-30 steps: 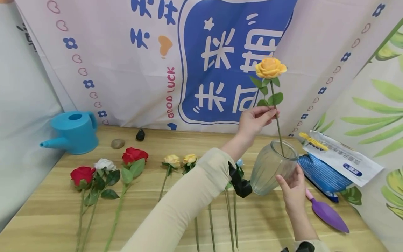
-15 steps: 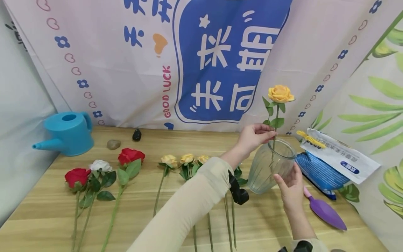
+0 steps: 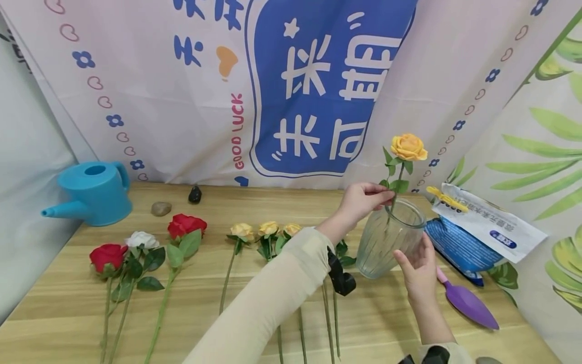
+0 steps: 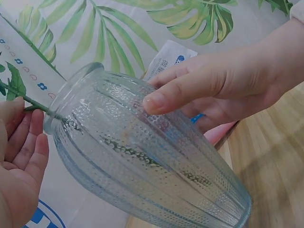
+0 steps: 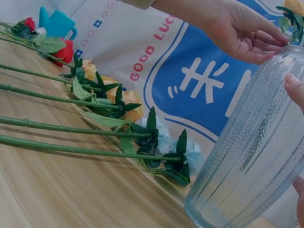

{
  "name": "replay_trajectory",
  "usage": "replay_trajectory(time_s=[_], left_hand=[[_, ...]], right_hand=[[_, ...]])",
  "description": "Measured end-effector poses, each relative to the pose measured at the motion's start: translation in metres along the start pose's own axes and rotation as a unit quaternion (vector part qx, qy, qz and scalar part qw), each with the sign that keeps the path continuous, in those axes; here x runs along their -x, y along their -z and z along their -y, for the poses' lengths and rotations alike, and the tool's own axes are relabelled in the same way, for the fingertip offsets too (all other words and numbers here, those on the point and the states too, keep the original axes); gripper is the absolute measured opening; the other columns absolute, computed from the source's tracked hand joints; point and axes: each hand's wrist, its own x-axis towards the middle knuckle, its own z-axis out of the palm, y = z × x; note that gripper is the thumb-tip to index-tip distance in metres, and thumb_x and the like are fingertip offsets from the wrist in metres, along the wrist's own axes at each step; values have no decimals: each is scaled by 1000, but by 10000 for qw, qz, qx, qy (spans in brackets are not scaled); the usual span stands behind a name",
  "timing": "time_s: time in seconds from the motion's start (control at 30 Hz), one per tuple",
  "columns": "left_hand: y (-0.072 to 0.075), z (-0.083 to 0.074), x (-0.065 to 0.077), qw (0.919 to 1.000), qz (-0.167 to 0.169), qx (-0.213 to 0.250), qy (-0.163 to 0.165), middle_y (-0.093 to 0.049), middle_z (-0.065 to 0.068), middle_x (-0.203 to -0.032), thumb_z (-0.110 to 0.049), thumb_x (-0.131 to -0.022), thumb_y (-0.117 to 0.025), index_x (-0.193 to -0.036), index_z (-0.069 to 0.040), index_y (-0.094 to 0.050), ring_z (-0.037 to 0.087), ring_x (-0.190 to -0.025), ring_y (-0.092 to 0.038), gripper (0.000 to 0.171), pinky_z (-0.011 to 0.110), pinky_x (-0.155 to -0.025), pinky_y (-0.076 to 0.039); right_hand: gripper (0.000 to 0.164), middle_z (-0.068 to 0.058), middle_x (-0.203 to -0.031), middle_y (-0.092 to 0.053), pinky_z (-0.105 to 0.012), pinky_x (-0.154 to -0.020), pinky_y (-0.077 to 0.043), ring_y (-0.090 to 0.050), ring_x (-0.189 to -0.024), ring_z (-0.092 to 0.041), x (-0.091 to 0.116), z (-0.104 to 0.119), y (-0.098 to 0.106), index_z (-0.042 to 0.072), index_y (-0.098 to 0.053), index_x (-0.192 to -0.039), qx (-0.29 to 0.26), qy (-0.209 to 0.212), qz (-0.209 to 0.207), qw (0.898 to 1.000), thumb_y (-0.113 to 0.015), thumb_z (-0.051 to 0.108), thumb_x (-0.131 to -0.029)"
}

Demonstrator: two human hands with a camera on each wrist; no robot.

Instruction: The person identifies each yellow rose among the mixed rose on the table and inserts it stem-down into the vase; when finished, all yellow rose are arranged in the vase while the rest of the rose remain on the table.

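My left hand (image 3: 362, 203) pinches the stem of a yellow rose (image 3: 409, 146) just above the mouth of a ribbed clear glass vase (image 3: 374, 247). The bloom and leaves stand above the rim, and the lower stem (image 4: 128, 151) shows through the glass in the left wrist view. Low on its right side, the vase tilts slightly in my right hand (image 3: 420, 283), which holds it with thumb and fingers around the wall. In the right wrist view, the left hand (image 5: 242, 35) is at the rim, and only parts of the right hand (image 5: 297, 90) appear.
Left lie red roses (image 3: 186, 226) and a white rose (image 3: 142, 239); several pale yellow roses (image 3: 268, 229) and blue flowers (image 5: 159, 135) lie mid-table. A blue watering can (image 3: 93, 192) and stones (image 3: 161, 208) stand behind. A purple trowel (image 3: 470, 306) and a clipped bag (image 3: 468, 247) are right.
My left hand has come down with the yellow rose, and its stem has slid deeper into the vase. The right hand keeps its hold on the vase.
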Motion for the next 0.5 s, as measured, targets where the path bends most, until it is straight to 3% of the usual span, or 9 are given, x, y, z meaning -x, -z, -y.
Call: replay_trajectory(time_s=[0.2,0.5], left_hand=[[2,0,-3,9976,4,-697,-26,-66,-3,-71,-17,-79,-70,-90,-7,-70,6,-65,-61,15,20,-60,-51],[1,3,-3,9966,-28,-803,-163,-66,-3,-69,-17,-79,-70,-87,-7,-71,7,-65,-61,12,21,-60,-52]], right_hand=[[73,-15,-144,-23,-24,-103,-26,-26,-130,-22,0,0,0,4,-17,-141,21,49,0,10000,-57,-10,-82],[72,-12,-145,-23,-26,-104,-25,-24,-131,-19,1,0,1,7,-16,-142,68,27,49,10000,-56,-9,-83]])
